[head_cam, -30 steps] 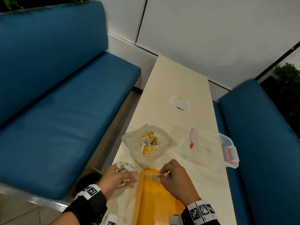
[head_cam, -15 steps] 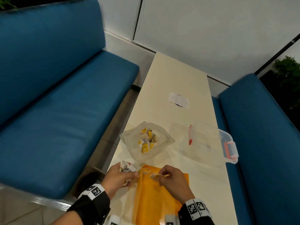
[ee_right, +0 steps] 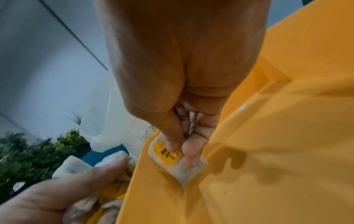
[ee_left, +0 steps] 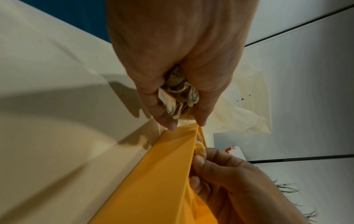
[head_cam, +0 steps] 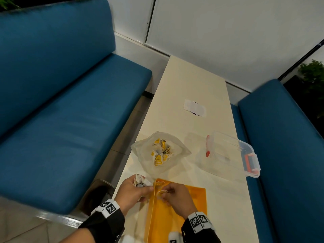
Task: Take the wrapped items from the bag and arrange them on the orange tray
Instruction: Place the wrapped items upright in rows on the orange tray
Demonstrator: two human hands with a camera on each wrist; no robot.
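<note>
An orange tray [head_cam: 164,218] lies at the near end of the cream table. My right hand [head_cam: 172,196] pinches one white-and-yellow wrapped item [ee_right: 172,160] between thumb and fingers, low in the tray's [ee_right: 268,151] far left corner. Just left of the tray's [ee_left: 157,174] rim, my left hand [head_cam: 133,190] grips a bunch of several wrapped items [head_cam: 142,180], also seen crumpled in its fist [ee_left: 178,97]. Beyond the tray lies the clear plastic bag [head_cam: 160,151], open, with several yellow-and-white wrapped items inside.
A clear plastic box [head_cam: 229,153] with red latches sits on the table at the right, near its edge. A white paper label [head_cam: 194,107] lies farther back. Blue benches [head_cam: 61,120] flank the table on both sides.
My right hand has carried its wrapped item down into the tray's far left corner. The left hand has stayed beside the rim with its bunch.
</note>
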